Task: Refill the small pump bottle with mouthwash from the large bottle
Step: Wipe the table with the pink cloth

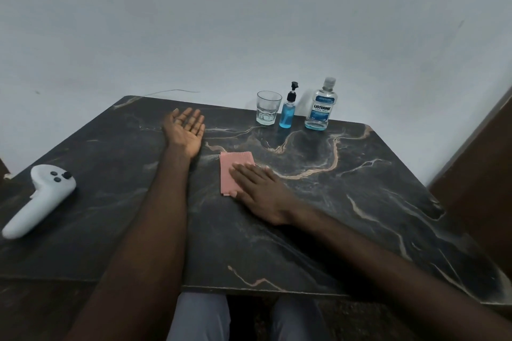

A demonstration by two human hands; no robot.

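Along the far edge of the dark marble table [360, 188], right of centre in the frame, stand an empty glass [268, 111], the small pump bottle [288, 109] of blue liquid and the large bottle [320, 104] of mouthwash, capped and nearly empty, just beside one another. Centre frame, the left hand [186, 130] lies palm up, fingers spread and holding nothing. Lower down, the right hand [261, 191] rests flat, fingers together, on a pink cloth [235, 167]. A white controller [38, 201] lies at the left edge.
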